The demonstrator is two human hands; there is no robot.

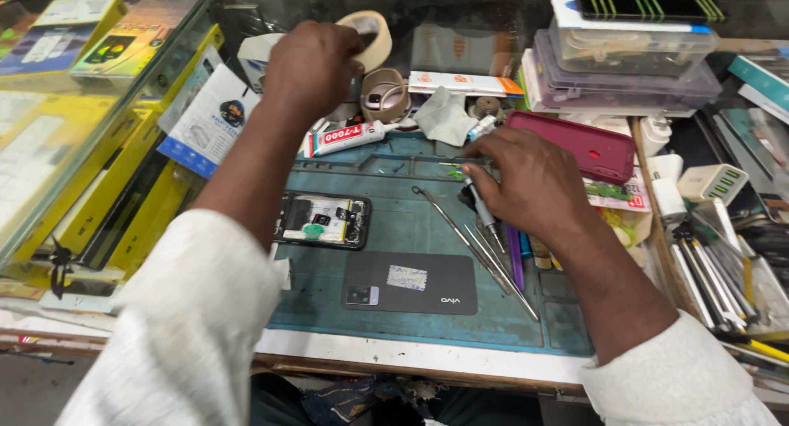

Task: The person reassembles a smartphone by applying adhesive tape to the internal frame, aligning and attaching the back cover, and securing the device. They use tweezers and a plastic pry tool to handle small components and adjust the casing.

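On teal rubbery mat: left hand grip closed around tape roll; right hand pinches slim screwdriver.

Cluttered worktop carrying a teal mat; on it an opened phone, a dark back cover, metal tools, a glue tube.

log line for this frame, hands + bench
left hand: on tape roll | right hand: over tools | opened phone, back cover: on mat
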